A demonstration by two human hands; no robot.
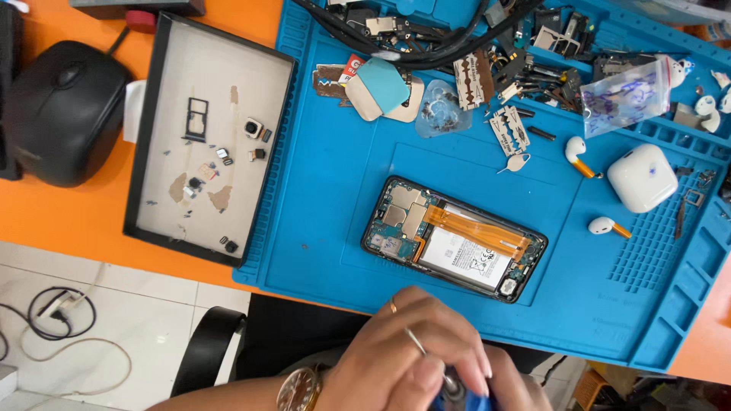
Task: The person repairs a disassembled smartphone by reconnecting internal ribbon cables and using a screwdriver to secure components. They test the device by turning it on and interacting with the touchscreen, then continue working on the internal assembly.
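- Blue silicone work mat (327, 190) lies on an orange table (68, 217); an opened smartphone (454, 238) lies near its middle, back cover off, with battery, orange flex cable and circuit board exposed.
- Left hand (403, 358), at the bottom edge of the view, wears two rings and a wristwatch (298, 390); its fingers curl down over a small blue object (466, 401) with a dark round part, pinching it.
- Right hand (518, 384) shows only in part beside the left, touching the same blue object; whether it grips cannot be told.
- Both hands sit just below the mat's near edge, apart from the phone.
- Black-rimmed parts tray (209, 137) lies left of the mat, holding a SIM tray, camera modules and small screws.
- White earbud case (642, 177) and two loose earbuds (576, 151) lie on the mat to the right of the phone.
- Razor blades (510, 129), a SIM ejector pin and cables lie along the mat's far side.
- Black computer mouse (65, 110) rests on the table at far left.
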